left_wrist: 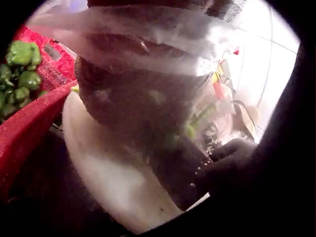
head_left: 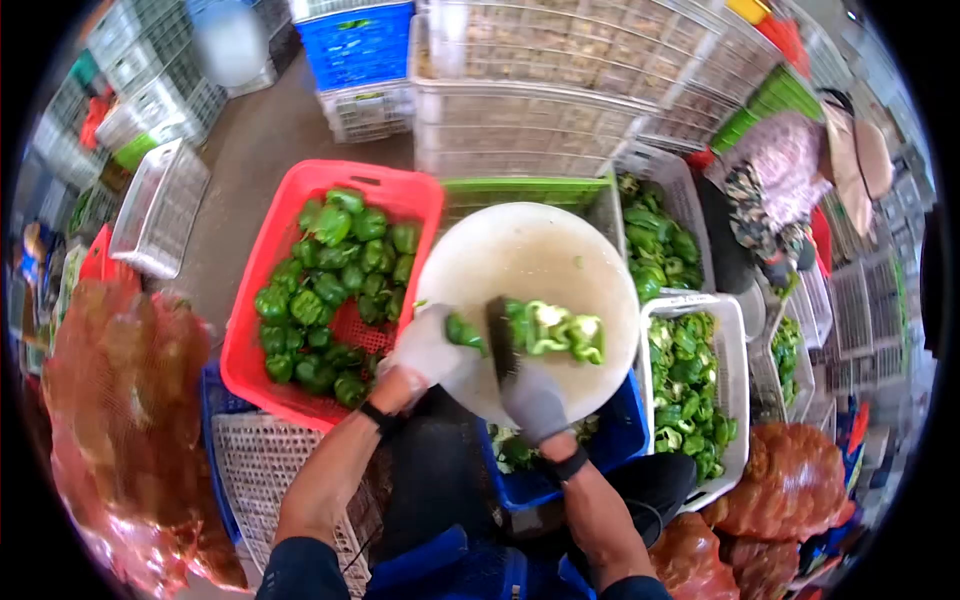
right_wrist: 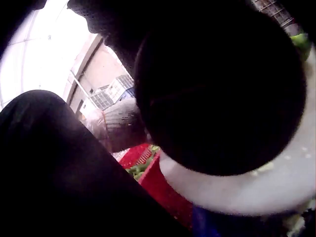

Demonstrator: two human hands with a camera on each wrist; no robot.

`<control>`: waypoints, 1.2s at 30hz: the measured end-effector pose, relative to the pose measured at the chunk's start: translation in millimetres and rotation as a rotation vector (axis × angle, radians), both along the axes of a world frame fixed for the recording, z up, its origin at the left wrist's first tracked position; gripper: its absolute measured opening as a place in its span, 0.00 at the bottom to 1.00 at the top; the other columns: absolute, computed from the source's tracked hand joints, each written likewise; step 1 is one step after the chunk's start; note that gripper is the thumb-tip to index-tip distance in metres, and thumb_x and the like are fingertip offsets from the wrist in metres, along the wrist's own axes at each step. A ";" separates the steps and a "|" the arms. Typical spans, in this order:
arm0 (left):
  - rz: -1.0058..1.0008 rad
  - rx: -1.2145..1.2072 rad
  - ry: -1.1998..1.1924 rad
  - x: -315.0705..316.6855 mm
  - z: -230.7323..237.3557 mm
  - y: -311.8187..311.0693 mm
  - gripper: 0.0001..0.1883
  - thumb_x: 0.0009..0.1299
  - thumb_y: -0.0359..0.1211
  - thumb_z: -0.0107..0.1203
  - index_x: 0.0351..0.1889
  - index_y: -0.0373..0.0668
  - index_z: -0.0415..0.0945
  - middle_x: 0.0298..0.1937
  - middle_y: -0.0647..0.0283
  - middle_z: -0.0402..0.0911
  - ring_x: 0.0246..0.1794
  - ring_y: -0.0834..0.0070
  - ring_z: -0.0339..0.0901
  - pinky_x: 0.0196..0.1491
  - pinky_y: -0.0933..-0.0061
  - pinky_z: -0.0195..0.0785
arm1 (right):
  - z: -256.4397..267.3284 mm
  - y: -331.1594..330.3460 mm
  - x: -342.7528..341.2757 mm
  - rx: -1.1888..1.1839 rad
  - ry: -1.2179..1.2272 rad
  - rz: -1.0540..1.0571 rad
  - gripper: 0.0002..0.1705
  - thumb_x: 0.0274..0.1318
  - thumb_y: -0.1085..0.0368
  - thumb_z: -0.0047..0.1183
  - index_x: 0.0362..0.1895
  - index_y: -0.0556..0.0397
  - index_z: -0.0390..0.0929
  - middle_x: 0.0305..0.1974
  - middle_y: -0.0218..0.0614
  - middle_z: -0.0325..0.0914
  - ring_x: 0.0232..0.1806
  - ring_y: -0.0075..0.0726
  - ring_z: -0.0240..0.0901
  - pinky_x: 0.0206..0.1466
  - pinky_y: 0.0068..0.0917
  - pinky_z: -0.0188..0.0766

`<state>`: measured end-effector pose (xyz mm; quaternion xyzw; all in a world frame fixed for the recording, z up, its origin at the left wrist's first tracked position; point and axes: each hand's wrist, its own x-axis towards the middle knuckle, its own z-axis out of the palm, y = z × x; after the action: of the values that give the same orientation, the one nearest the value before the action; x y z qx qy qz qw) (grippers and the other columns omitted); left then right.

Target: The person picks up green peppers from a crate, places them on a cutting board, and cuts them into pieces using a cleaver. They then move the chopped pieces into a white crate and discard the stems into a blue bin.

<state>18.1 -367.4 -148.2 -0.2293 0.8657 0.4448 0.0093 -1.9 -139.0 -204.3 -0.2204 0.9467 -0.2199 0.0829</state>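
On a round white cutting board (head_left: 510,245) lie cut green pepper pieces (head_left: 560,332), just right of a dark-bladed knife (head_left: 500,335). My gloved right hand (head_left: 536,402) grips the knife's handle at the board's near edge. To the left of the blade, my gloved left hand (head_left: 425,345) holds a green pepper (head_left: 463,332) against the board with its fingertips. In the left wrist view, the glove and its plastic cover fill the middle above the board (left_wrist: 108,180). A dark shape hides most of the right wrist view, with the board's rim (right_wrist: 212,195) below it.
A red crate (head_left: 250,320) of whole green peppers stands left of the board. Below it sits a blue crate (head_left: 620,440); a white crate (head_left: 742,400) of cut peppers is at right. Filled mesh sacks (head_left: 130,420) flank both sides. Another person (head_left: 770,170) sits at upper right.
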 end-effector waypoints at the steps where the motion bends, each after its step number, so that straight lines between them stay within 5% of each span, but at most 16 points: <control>1: -0.105 0.007 -0.056 -11.4 17.5 1.1 0.30 0.53 0.40 0.80 0.51 0.36 0.85 0.46 0.46 0.90 0.48 0.54 0.89 0.54 0.54 0.81 | -8.5 17.3 5.7 -0.061 0.037 -0.005 0.15 0.70 0.55 0.58 0.35 0.52 0.84 0.29 0.54 0.86 0.33 0.68 0.85 0.38 0.57 0.81; 3: -0.219 0.263 0.026 -28.6 1.8 11.6 0.30 0.57 0.38 0.78 0.56 0.34 0.83 0.51 0.44 0.89 0.52 0.51 0.88 0.57 0.52 0.80 | 11.3 41.5 12.6 0.047 0.108 0.005 0.16 0.70 0.54 0.59 0.35 0.54 0.84 0.30 0.58 0.85 0.34 0.71 0.85 0.38 0.60 0.80; 5: -0.215 0.079 0.104 -40.1 -32.6 26.2 0.37 0.63 0.44 0.75 0.69 0.36 0.79 0.59 0.39 0.88 0.59 0.42 0.86 0.63 0.52 0.79 | 7.4 54.5 18.2 0.017 -0.001 -0.255 0.16 0.71 0.57 0.58 0.36 0.58 0.84 0.29 0.60 0.84 0.35 0.73 0.84 0.37 0.60 0.79; 7: -0.327 -0.018 -0.094 -44.5 -13.9 11.9 0.32 0.66 0.46 0.73 0.65 0.38 0.83 0.58 0.41 0.89 0.59 0.43 0.87 0.62 0.53 0.80 | 19.8 60.2 27.0 -0.071 -0.068 -0.333 0.15 0.71 0.58 0.58 0.37 0.58 0.84 0.30 0.60 0.84 0.36 0.73 0.85 0.38 0.59 0.79; 10: 0.059 0.027 0.113 -11.2 -51.0 -36.1 0.25 0.67 0.45 0.73 0.58 0.41 0.88 0.46 0.49 0.93 0.49 0.57 0.92 0.55 0.59 0.84 | 21.2 60.7 27.9 -0.079 -0.191 -0.415 0.15 0.72 0.56 0.57 0.37 0.54 0.85 0.31 0.58 0.86 0.37 0.72 0.86 0.40 0.60 0.80; 13: 0.429 -0.087 0.078 12.4 -92.7 -108.4 0.18 0.71 0.42 0.68 0.48 0.38 0.89 0.45 0.47 0.92 0.49 0.54 0.91 0.56 0.58 0.82 | 19.8 61.0 25.1 -0.108 -0.170 -0.376 0.14 0.71 0.58 0.58 0.39 0.55 0.85 0.31 0.58 0.86 0.37 0.71 0.86 0.39 0.56 0.80; 15: 0.462 -0.119 -0.041 23.8 -145.2 -150.5 0.23 0.68 0.42 0.69 0.54 0.35 0.86 0.51 0.42 0.91 0.55 0.47 0.88 0.60 0.55 0.80 | 18.9 62.9 21.6 -0.074 -0.180 -0.358 0.14 0.72 0.59 0.58 0.39 0.56 0.85 0.31 0.58 0.86 0.36 0.70 0.86 0.38 0.55 0.80; 21: 0.192 -0.347 -0.289 -17.1 -189.9 -192.3 0.26 0.70 0.37 0.65 0.66 0.40 0.82 0.62 0.42 0.85 0.64 0.42 0.82 0.65 0.50 0.79 | 34.0 48.3 15.2 0.039 -0.191 -0.334 0.13 0.72 0.61 0.58 0.39 0.59 0.82 0.28 0.60 0.83 0.34 0.72 0.85 0.33 0.53 0.78; 25: -0.586 -0.629 -0.390 -43.4 -197.6 -167.8 0.36 0.62 0.32 0.72 0.72 0.44 0.79 0.67 0.44 0.80 0.62 0.49 0.84 0.58 0.53 0.85 | 32.5 56.3 18.5 0.126 -0.158 -0.268 0.13 0.72 0.60 0.58 0.40 0.59 0.82 0.28 0.60 0.83 0.34 0.72 0.85 0.33 0.53 0.78; 26: -0.698 -0.734 -0.489 -45.2 -195.9 -154.7 0.52 0.50 0.29 0.80 0.78 0.46 0.72 0.73 0.43 0.75 0.62 0.48 0.86 0.56 0.53 0.87 | 30.7 55.6 19.6 0.117 -0.203 -0.322 0.13 0.72 0.60 0.58 0.39 0.59 0.82 0.28 0.60 0.83 0.34 0.72 0.85 0.33 0.53 0.78; 29: -0.338 -0.671 -0.605 -47.9 -229.0 -143.0 0.64 0.40 0.28 0.85 0.82 0.47 0.65 0.76 0.41 0.70 0.60 0.46 0.87 0.55 0.52 0.87 | 23.9 56.8 22.7 0.074 -0.370 -0.566 0.13 0.71 0.60 0.59 0.39 0.59 0.82 0.28 0.60 0.83 0.34 0.72 0.85 0.34 0.53 0.79; 31: -0.382 -0.558 -0.634 -60.8 -203.3 -146.7 0.54 0.58 0.32 0.79 0.84 0.45 0.61 0.80 0.35 0.66 0.61 0.41 0.87 0.56 0.48 0.87 | 30.3 49.2 19.1 0.092 -0.318 -0.525 0.13 0.71 0.60 0.60 0.38 0.58 0.82 0.28 0.59 0.83 0.34 0.71 0.85 0.34 0.54 0.79; 36: -0.283 -0.455 -0.634 -59.6 -241.9 -148.3 0.35 0.67 0.37 0.71 0.73 0.42 0.72 0.73 0.38 0.77 0.59 0.42 0.88 0.54 0.46 0.86 | 34.3 45.4 19.6 0.098 -0.276 -0.472 0.12 0.71 0.61 0.60 0.38 0.58 0.81 0.27 0.59 0.83 0.34 0.71 0.85 0.33 0.54 0.78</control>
<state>-41.5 -515.6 -390.1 -0.2301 0.9191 0.1438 0.2857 17.7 -93.6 -170.0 0.0426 0.9610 -0.2152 0.1683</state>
